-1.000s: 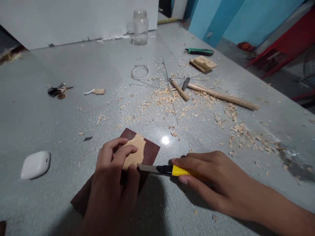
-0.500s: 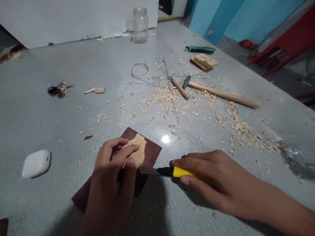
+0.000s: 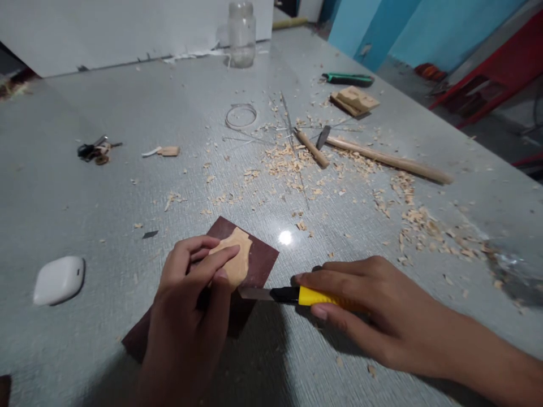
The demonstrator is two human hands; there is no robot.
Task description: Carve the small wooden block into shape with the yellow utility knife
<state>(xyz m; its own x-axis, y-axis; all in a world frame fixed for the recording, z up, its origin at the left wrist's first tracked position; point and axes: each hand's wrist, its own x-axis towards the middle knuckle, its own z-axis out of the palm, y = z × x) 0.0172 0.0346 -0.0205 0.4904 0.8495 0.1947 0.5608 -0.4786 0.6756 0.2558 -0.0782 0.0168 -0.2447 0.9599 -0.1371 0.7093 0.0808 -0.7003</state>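
Observation:
My left hand (image 3: 190,294) has its fingers and thumb closed on a small pale carved piece of wood (image 3: 238,265). The wood rests over a dark red sheet (image 3: 263,257) that looks like sandpaper, and part of it is hidden under my fingers. In my right hand (image 3: 373,311) is a utility knife (image 3: 314,295) with a yellow handle and a black collar. Its blade points left, and the tip is at the lower right edge of the wood; whether it touches, I cannot tell.
Wood shavings (image 3: 288,164) are scattered around a hammer (image 3: 390,161) and a short wooden-handled tool (image 3: 311,148). A green cutter (image 3: 348,79) and a carved block (image 3: 355,100) lie at the back right. A glass jar (image 3: 241,39) stands behind; a white case (image 3: 59,281) lies left.
The view has shifted slightly, so the table items sit a little higher in the picture. My left fingers have shifted slightly on the wood; the knife stays almost where it was.

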